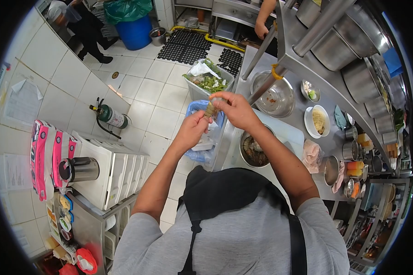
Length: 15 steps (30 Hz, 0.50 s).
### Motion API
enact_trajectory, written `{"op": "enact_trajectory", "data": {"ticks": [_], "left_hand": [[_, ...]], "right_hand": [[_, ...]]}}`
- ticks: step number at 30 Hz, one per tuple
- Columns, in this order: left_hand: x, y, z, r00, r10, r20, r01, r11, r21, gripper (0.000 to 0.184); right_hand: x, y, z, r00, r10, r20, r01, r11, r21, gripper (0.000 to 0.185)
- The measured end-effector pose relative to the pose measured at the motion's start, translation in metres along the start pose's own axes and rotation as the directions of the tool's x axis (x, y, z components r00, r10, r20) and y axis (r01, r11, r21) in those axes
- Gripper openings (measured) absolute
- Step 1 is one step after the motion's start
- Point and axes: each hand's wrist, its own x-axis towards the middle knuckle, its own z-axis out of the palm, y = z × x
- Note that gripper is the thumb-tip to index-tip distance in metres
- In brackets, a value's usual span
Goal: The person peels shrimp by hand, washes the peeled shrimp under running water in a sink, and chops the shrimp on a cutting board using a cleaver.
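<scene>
Shrimp [210, 110]: grasped in the fingers of left hand [192, 130] and right hand [234, 109]; best to pinch lightly, above the blue bag [198, 156], without crushing or tearing.

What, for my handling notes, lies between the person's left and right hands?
The head view shows what looks like a shrimp between the left hand and the right hand, held by both.

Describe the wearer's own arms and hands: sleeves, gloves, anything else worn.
Left hand and right hand are ungloved; no watch shows. Plain grey short sleeves leave both forearms bare. Black apron with dark straps over the grey shirt. No cables or markings visible.
</scene>
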Motion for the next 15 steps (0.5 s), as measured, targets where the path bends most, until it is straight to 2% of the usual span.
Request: {"op": "enact_trajectory", "data": {"ticks": [3, 6, 9, 12, 15], "left_hand": [[0.005, -0.005, -0.001, 1.000, 0.010, 0.002, -0.010, 1.000, -0.007, 0.020], [0.010, -0.014, 0.000, 0.996, 0.067, -0.058, -0.065, 0.997, 0.044, 0.022], [0.010, -0.013, 0.002, 0.976, 0.164, -0.145, -0.140, 0.977, 0.161, 0.024], [0.007, -0.015, 0.001, 0.981, 0.121, -0.150, -0.086, 0.971, 0.221, 0.027], [0.008, -0.029, -0.007, 0.990, 0.058, -0.132, -0.034, 0.984, 0.175, 0.029]], "right_hand": [[-0.005, -0.008, 0.003, 0.996, -0.063, -0.062, 0.062, 0.998, -0.020, 0.031], [-0.013, -0.018, 0.006, 0.903, -0.425, -0.058, 0.385, 0.862, -0.330, 0.028], [-0.023, -0.036, 0.007, 0.864, -0.504, 0.016, 0.478, 0.809, -0.342, 0.025], [-0.020, -0.011, 0.004, 0.913, -0.379, -0.152, 0.323, 0.899, -0.297, 0.024], [-0.043, -0.012, 0.015, 0.869, -0.467, -0.160, 0.387, 0.846, -0.368, 0.024]]}}
